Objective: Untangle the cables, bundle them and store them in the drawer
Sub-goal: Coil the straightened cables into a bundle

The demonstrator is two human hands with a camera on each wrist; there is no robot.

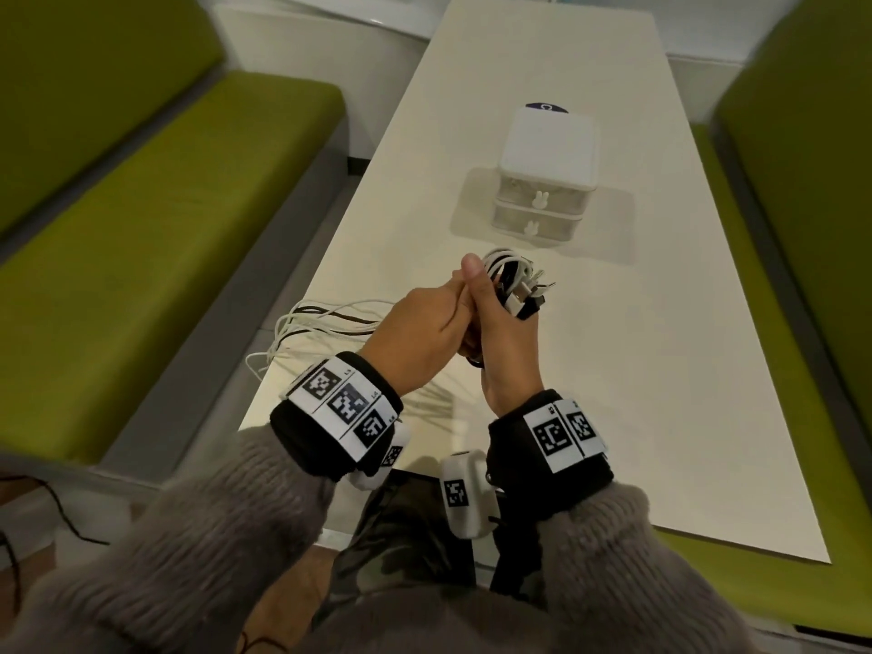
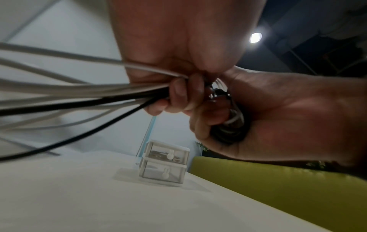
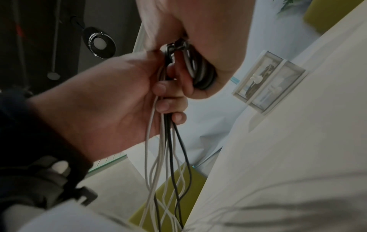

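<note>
White and black cables are being wound above the white table (image 1: 613, 370). My right hand (image 1: 507, 356) grips the wound coil (image 1: 512, 280), with several plug ends sticking out past the thumb. The coil (image 3: 201, 72) sits inside its curled fingers. My left hand (image 1: 420, 332) is pressed against the right one, its fingers (image 2: 178, 94) curled round the loose strands (image 2: 79, 94). Those strands (image 1: 325, 323) trail left over the table edge. The small white two-drawer unit (image 1: 542, 181) stands beyond the hands, both drawers shut.
Green benches (image 1: 141, 252) run along both sides of the table. The upper drawer (image 3: 258, 75) shows something dark through its clear front. A small dark object (image 1: 546, 107) lies behind the unit.
</note>
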